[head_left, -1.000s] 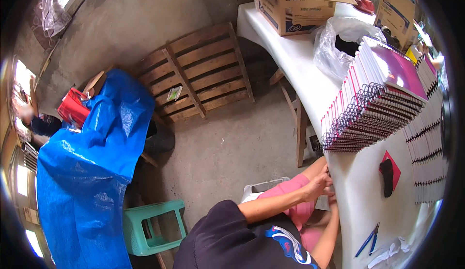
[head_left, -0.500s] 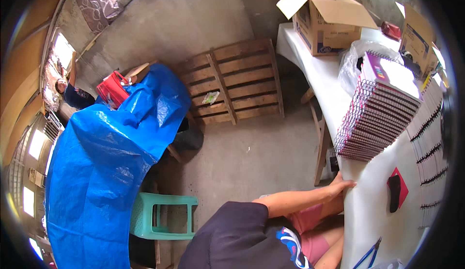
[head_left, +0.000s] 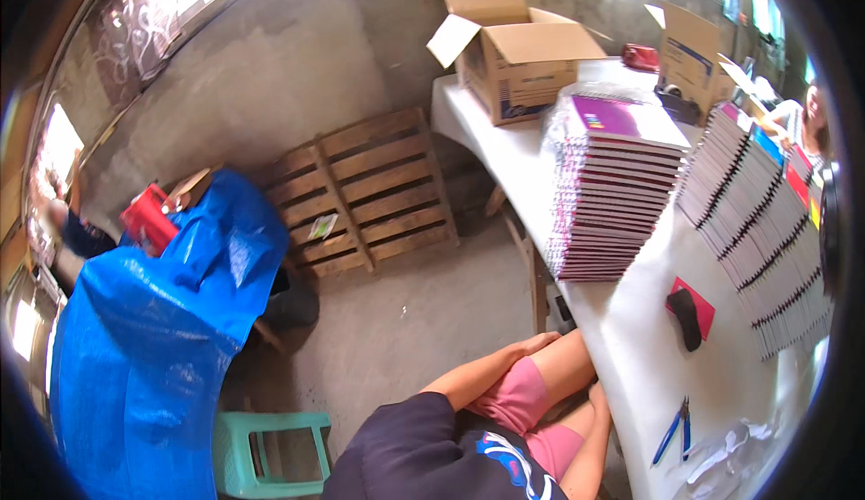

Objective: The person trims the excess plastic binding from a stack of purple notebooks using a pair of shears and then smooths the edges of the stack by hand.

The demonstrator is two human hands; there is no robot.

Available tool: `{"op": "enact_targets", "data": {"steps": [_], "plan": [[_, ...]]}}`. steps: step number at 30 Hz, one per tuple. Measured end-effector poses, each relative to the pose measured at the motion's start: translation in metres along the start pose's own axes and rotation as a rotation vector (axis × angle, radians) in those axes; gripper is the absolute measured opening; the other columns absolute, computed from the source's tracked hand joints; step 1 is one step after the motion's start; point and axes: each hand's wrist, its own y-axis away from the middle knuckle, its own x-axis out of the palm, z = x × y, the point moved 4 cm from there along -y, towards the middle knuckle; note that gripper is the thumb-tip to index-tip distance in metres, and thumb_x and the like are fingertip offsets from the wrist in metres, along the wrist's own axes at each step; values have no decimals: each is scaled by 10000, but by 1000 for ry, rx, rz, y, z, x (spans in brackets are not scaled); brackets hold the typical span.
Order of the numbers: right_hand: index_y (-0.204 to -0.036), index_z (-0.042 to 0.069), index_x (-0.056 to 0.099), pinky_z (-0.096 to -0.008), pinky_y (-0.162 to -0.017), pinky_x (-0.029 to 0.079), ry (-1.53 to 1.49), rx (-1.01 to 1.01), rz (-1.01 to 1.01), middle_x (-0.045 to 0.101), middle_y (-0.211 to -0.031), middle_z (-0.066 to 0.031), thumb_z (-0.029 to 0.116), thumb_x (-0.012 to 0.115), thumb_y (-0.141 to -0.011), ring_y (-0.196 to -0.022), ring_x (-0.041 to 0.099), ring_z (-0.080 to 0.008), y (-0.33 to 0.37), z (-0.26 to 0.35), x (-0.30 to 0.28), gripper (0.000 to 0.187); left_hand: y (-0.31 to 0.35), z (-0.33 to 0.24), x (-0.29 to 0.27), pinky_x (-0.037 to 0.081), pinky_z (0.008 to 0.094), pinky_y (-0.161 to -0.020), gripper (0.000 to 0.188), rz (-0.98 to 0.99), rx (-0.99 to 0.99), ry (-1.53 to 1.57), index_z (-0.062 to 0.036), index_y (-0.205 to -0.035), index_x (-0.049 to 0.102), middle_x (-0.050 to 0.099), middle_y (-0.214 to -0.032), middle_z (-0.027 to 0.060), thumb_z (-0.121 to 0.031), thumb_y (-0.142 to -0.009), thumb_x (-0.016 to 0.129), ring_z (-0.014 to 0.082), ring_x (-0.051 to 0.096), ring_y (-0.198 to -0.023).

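From the right hand (head_left: 598, 397), a notebook stack (head_left: 622, 203) stands at twelve o'clock, pliers (head_left: 668, 438) at four. Either hand's fingers: spread or curled, I can't tell.

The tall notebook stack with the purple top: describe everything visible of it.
The tall notebook stack is many notebooks lying flat, showing as pale and dark-red layers, with coil bindings along its left side. The top cover is purple, with a whitish patch toward its right, perhaps glare. It stands upright on the white-covered table, near the edge; clear plastic bunches behind its left, contact unclear.
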Motion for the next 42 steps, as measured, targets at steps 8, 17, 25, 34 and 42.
{"op": "enact_targets", "data": {"steps": [8,17,25,34,42], "plan": [[-1194,-26,500,-439,-997,316,107,160,178,464,-1256,-253,165,520,-793,-1191,404,-392,-10,-22,10,444,6,0,15,393,341,-937,479,162,-232,322,-50,-1270,478,546,-1226,53,-374,-933,376,168,531,-1067],[-1197,-7,504,-362,-925,415,-844,-426,883,573,-1168,-136,138,630,-810,-1032,571,-257,131,86,-95,431,-7,-10,5,408,348,-932,482,39,-163,224,-61,-1301,436,549,-1195,96,-360,-925,405,196,506,-1102],[-1284,82,445,-512,-1023,257,216,509,-439,371,-1376,-105,314,554,-861,-1289,299,-316,103,-31,-197,494,-8,22,-8,404,350,-944,466,-43,-69,150,-61,-1295,443,549,-1176,104,-333,-917,417,202,479,-1143],[-1318,200,437,-618,-1043,85,275,447,-272,198,-1467,-86,349,631,-751,-1364,125,-321,102,-21,-178,617,6,13,-22,407,361,-921,395,-214,97,96,-71,-1224,493,564,-1140,124,-222,-865,424,244,505,-1097],[-1241,247,538,-622,-1035,63,290,404,-213,223,-1462,-95,235,576,-789,-1350,159,-334,96,-4,-176,453,61,-25,-5,382,422,-920,337,-522,331,-676,-2,-1043,526,487,-1122,258,-264,-871,402,408,488,-1023]]}}
